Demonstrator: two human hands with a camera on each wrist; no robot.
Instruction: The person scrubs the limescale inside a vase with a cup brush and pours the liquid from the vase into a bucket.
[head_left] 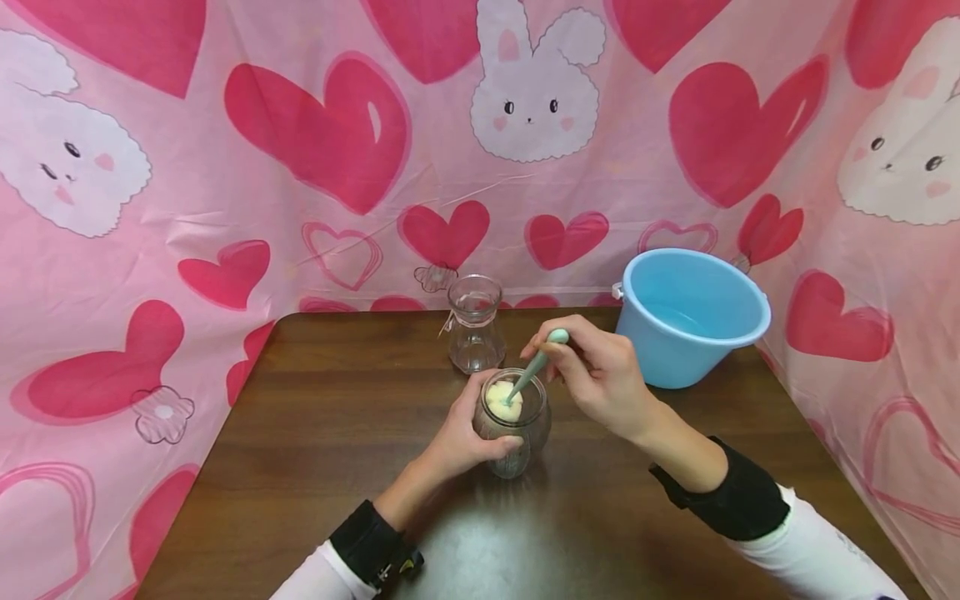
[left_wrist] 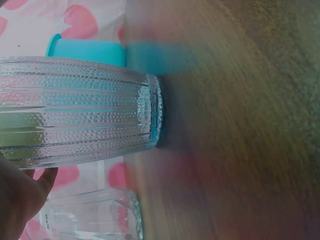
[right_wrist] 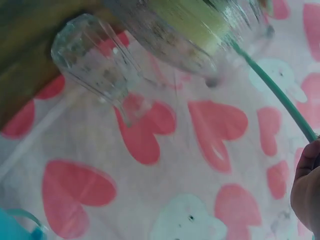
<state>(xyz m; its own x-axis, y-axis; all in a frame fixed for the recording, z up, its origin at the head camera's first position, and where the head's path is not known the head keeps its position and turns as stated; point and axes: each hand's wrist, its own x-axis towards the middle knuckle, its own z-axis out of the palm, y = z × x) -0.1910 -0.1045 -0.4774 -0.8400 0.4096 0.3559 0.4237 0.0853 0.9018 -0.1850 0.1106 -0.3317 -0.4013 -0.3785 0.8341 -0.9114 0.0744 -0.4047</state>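
Observation:
My left hand (head_left: 459, 435) grips a clear glass jar (head_left: 513, 460) around its side, thumb across the front. In the left wrist view the jar (left_wrist: 90, 110) shows ribbed, dimpled walls, its base close over the table. My right hand (head_left: 603, 377) pinches the green handle of a bottle sponge brush (head_left: 533, 367) near its rounded end, above the jar's mouth. The brush's cream sponge head (head_left: 501, 403) is inside the jar, just below the rim on the left side. In the right wrist view the green handle (right_wrist: 278, 90) slants into the jar.
A second glass vase (head_left: 477, 340) with a narrow neck and a tied string stands just behind the jar. A light blue bucket (head_left: 663, 354) sits at the back right of the brown wooden table (head_left: 337, 400). A pink heart-and-bunny curtain (head_left: 442, 175) hangs behind.

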